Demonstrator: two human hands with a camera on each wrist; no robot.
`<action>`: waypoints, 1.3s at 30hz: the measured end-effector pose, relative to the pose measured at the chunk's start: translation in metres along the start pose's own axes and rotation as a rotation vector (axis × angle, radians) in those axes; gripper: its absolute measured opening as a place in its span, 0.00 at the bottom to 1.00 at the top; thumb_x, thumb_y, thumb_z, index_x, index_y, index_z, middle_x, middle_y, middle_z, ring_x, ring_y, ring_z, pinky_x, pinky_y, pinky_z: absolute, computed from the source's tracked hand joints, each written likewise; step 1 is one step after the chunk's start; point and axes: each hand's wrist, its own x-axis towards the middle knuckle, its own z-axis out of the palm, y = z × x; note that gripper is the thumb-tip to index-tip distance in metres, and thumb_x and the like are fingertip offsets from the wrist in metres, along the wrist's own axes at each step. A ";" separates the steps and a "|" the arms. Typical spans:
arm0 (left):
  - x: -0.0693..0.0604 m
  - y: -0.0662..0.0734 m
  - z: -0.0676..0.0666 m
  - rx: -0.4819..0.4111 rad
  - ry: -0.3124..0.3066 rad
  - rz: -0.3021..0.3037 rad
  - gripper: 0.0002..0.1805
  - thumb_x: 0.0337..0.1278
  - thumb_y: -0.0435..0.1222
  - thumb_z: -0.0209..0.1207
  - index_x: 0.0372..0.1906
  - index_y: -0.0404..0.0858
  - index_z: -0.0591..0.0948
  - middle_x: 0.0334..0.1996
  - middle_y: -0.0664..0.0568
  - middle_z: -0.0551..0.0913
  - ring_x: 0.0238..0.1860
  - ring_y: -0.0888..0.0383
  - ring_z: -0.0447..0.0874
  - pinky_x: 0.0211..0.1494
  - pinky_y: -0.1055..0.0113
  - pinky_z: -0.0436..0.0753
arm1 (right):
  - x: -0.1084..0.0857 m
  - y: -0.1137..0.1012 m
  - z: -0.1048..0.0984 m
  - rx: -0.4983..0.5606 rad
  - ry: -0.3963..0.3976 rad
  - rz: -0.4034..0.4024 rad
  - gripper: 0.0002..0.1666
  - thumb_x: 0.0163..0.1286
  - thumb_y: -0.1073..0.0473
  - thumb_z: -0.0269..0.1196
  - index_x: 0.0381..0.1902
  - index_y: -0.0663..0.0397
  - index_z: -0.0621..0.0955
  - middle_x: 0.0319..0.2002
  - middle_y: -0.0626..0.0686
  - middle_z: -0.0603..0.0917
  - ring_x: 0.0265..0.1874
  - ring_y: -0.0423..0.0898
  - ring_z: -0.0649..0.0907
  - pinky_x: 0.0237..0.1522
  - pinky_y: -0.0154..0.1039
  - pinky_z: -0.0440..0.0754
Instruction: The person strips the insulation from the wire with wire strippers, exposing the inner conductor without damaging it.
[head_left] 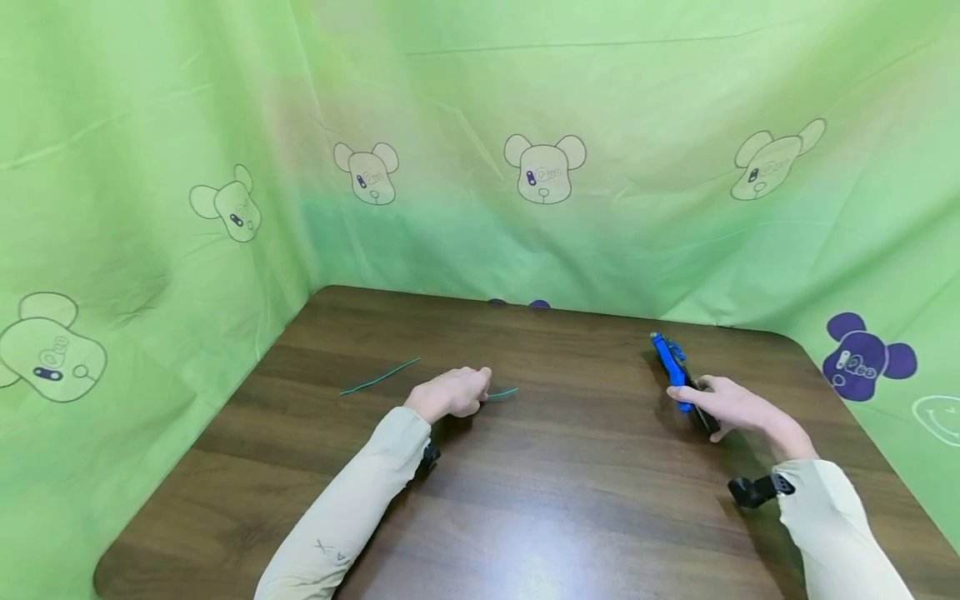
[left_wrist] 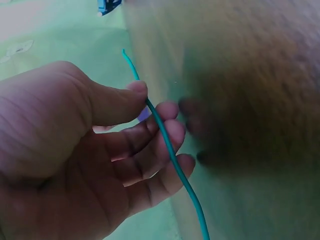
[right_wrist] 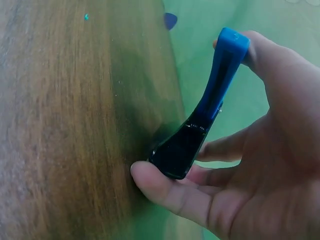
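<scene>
The left hand (head_left: 452, 392) grips a green wire (left_wrist: 167, 137), pinching it between the thumb, pressed on one side, and the curled fingers, across whose tips the wire runs on the other. The held wire crosses the hand at a slant: a short end projects beyond the thumb, and the remainder passes the lowest fingertip and leaves the left-wrist view at its bottom edge. In the head view a short portion shows just right of the fingers, above the brown table (head_left: 570, 467). Another green strand (head_left: 380, 377) lies on the table to the left of this hand; whether it joins the held wire cannot be determined. The right hand (head_left: 738, 408) grips a hand tool (head_left: 678, 375), digits set on both sides of it; the tool stands well apart from the wire, to its right. The wire is thin, smooth and evenly coloured, with a gentle bend along its length and a slight hook near the visible end. The tool is blue toward its far end and black toward the person, and slants away to the left; its working end is too small to assess. The left forearm extends forward from the lower left, back of the hand upward. The right forearm enters from the lower right and angles inward. Both arms wear pale sleeves (head_left: 352, 508).
</scene>
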 end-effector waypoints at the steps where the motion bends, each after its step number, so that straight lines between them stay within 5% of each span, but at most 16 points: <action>1: 0.000 0.000 -0.001 -0.019 -0.003 -0.003 0.07 0.67 0.31 0.52 0.39 0.48 0.70 0.48 0.60 0.84 0.40 0.63 0.80 0.42 0.69 0.74 | 0.001 0.000 0.000 0.012 0.002 0.001 0.52 0.75 0.37 0.48 0.65 0.86 0.52 0.53 0.81 0.65 0.47 0.65 0.78 0.31 0.47 0.87; 11: -0.002 -0.002 -0.009 -0.111 0.037 0.035 0.07 0.69 0.30 0.50 0.40 0.47 0.69 0.50 0.58 0.83 0.47 0.61 0.82 0.42 0.69 0.72 | 0.004 0.009 -0.008 0.220 -0.033 0.032 0.47 0.77 0.39 0.46 0.66 0.80 0.51 0.24 0.47 0.69 0.26 0.43 0.76 0.38 0.48 0.87; 17: -0.003 -0.002 -0.012 -0.140 0.080 0.048 0.07 0.70 0.30 0.46 0.39 0.47 0.67 0.49 0.57 0.83 0.43 0.63 0.79 0.40 0.69 0.71 | 0.005 0.010 -0.013 0.387 -0.052 -0.001 0.39 0.79 0.44 0.43 0.65 0.78 0.53 0.34 0.56 0.83 0.31 0.47 0.86 0.40 0.48 0.87; 25: -0.010 0.011 -0.025 -0.161 0.052 0.066 0.07 0.69 0.29 0.44 0.40 0.46 0.66 0.58 0.53 0.82 0.59 0.58 0.80 0.45 0.69 0.72 | 0.006 0.016 -0.021 0.614 -0.193 -0.061 0.29 0.79 0.52 0.34 0.60 0.75 0.55 0.42 0.60 0.86 0.40 0.52 0.88 0.48 0.50 0.85; 32: -0.013 0.015 -0.034 -0.171 0.079 0.070 0.05 0.71 0.31 0.43 0.44 0.43 0.69 0.54 0.54 0.82 0.45 0.63 0.78 0.43 0.68 0.71 | 0.008 0.016 -0.025 0.739 -0.326 -0.057 0.17 0.76 0.55 0.29 0.48 0.65 0.57 0.45 0.61 0.85 0.44 0.54 0.87 0.51 0.51 0.84; 39: -0.013 0.016 -0.039 -0.186 0.119 0.097 0.06 0.71 0.30 0.41 0.41 0.45 0.67 0.54 0.53 0.84 0.50 0.64 0.80 0.43 0.68 0.72 | 0.008 0.019 -0.019 0.816 -0.367 -0.138 0.15 0.76 0.59 0.28 0.51 0.64 0.55 0.47 0.62 0.85 0.46 0.56 0.86 0.52 0.52 0.83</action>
